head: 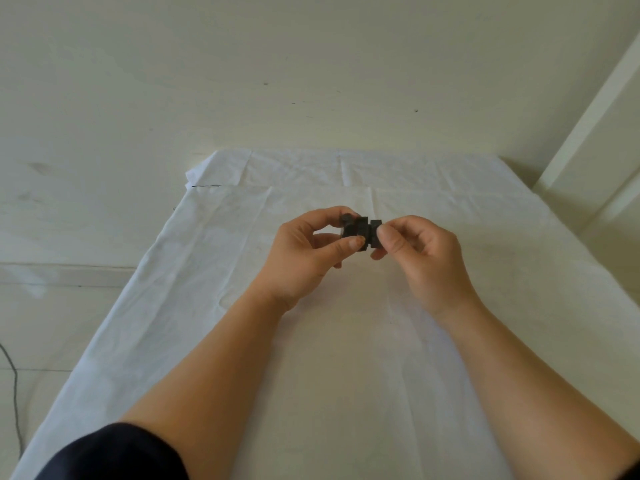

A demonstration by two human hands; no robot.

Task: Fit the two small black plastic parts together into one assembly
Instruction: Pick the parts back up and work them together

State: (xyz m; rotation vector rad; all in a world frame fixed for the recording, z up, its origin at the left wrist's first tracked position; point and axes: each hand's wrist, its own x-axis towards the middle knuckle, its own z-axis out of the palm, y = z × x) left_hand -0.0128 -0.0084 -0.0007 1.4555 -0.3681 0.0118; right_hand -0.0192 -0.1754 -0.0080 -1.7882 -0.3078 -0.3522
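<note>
Two small black plastic parts are held side by side above the white cloth, touching or nearly touching. My left hand [304,251] pinches the larger black part [355,228] between thumb and fingers. My right hand [420,251] pinches the smaller black part [375,233] at its right side with thumb and forefinger. Fingers hide much of both parts, so I cannot tell whether they are joined.
A creased white cloth [346,358] covers the table under my hands. A pale wall rises behind it, with a white post [595,133] at the right. A thin dark cable [14,393] runs down the floor at the left.
</note>
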